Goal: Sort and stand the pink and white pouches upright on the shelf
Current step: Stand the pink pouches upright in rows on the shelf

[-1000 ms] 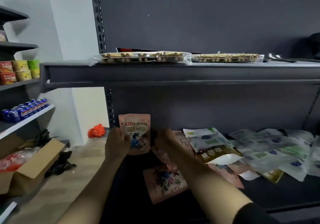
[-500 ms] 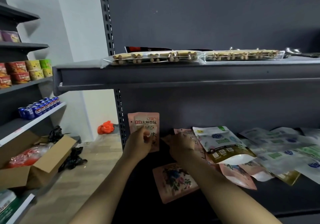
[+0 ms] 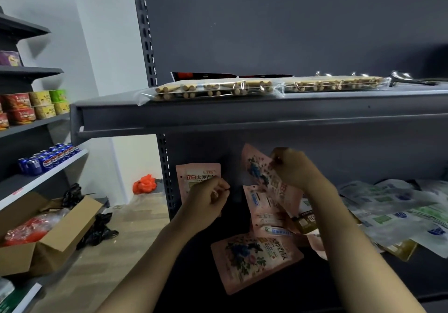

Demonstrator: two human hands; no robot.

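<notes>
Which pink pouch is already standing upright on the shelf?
The pink pouch at the far left by the upright post, just behind the left hand. The other pink ones lie flat, except one the right hand holds tilted in the air.

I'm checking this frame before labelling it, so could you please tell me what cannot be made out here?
- Head view: the lower part of the upright pink pouch is hidden behind the left hand.
- Head view: the small print on the lifted pink pouch is blurred; the right hand covers its edge.
- Head view: the white pouches are blurred and cut off by the right edge.
</notes>
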